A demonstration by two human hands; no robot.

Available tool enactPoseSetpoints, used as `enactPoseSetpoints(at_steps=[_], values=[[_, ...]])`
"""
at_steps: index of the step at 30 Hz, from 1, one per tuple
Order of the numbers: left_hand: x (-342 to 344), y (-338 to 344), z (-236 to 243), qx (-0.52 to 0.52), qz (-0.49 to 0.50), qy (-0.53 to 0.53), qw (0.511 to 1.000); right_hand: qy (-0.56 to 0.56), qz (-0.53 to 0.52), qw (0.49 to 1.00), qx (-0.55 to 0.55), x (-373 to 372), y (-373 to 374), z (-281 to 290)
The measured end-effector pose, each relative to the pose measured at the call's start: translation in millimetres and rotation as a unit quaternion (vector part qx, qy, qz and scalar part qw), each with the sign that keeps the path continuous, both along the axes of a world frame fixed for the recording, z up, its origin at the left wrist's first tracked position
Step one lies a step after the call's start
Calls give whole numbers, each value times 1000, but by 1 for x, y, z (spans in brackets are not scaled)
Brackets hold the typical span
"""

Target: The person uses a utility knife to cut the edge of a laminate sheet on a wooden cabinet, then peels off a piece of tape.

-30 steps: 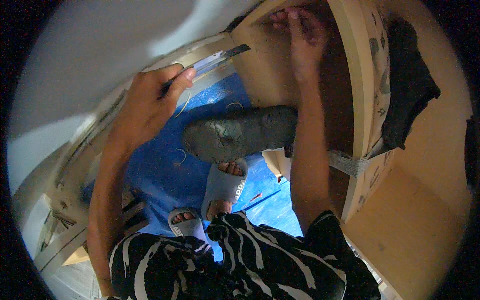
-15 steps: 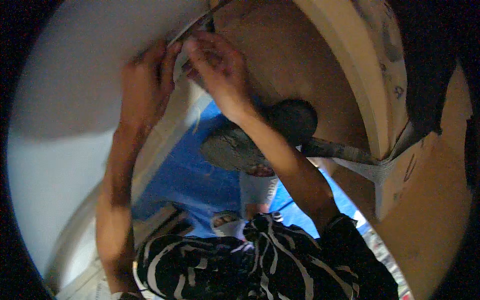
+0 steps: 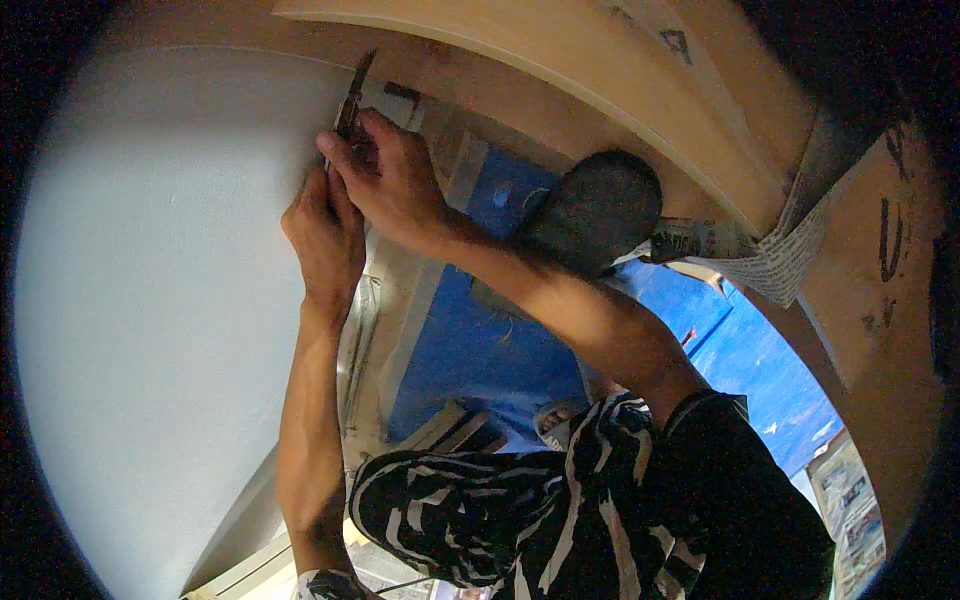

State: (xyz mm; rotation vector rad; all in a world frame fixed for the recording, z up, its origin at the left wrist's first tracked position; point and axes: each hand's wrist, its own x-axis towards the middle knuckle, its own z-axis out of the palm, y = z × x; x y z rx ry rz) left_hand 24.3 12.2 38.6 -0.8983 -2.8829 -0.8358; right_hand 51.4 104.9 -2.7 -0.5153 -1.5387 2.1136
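Observation:
My left hand (image 3: 320,240) is closed round the lower end of a narrow dark-bladed cutter (image 3: 356,80), beside a smooth white panel (image 3: 165,260). My right hand (image 3: 395,175) sits just above and right of it, fingers curled on the same tool below its blade. The blade points up toward a brown wooden surface (image 3: 230,35) along the panel's top edge. Part of the tool is hidden by my fingers.
A curved pale wooden rib (image 3: 560,60) arches overhead. A dark oval pad (image 3: 600,200), strips of newspaper (image 3: 770,270) and a marked board (image 3: 870,300) lie to the right. Below are blue sheeting (image 3: 450,360) and my patterned clothing (image 3: 460,510).
My right hand has left the inside of the wooden box and joined my left on the cutter. The cutter now points upward, and the view has swung toward the white panel.

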Motion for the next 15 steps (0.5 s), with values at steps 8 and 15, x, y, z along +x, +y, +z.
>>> enactPoseSetpoints(at_steps=[8, 15], values=[[0, -5, -11, 8, 2, 7, 1000, -20, -24, 998, 46, -1, -5, -3], [-3, -9, -22, 4, 3, 3, 1000, -26, 0, 999, 44, -2, -1, -9]])
